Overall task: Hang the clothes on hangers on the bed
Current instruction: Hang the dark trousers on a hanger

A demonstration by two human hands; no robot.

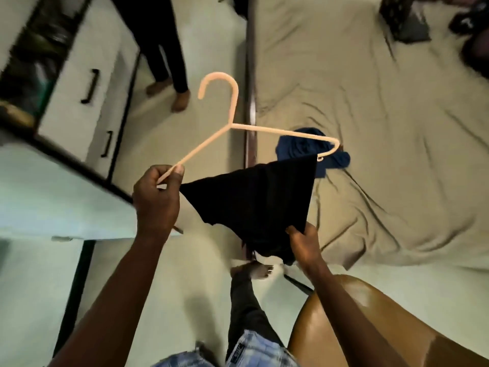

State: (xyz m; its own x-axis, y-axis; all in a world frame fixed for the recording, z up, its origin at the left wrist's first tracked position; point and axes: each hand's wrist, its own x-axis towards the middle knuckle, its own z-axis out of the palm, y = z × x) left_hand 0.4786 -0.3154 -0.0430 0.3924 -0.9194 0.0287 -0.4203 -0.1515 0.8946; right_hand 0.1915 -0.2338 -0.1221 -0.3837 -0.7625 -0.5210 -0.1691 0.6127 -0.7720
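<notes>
A pale pink plastic hanger (232, 107) is held up in mid-air, hook pointing away from me. My left hand (156, 200) grips its left arm end. A black garment (254, 202) drapes over the hanger's lower bar and hangs down in a triangle. My right hand (301, 242) pinches the garment's bunched lower end. A crumpled blue garment (301, 149) lies on the bed (397, 128) near its left edge, partly behind the hanger.
The bed with a beige wrinkled sheet fills the right side. Dark bags and clothes (407, 19) sit at its far end. A white wardrobe with drawers (87, 83) stands left. Another person's legs (164, 49) stand beyond. A brown chair (370, 327) is at lower right.
</notes>
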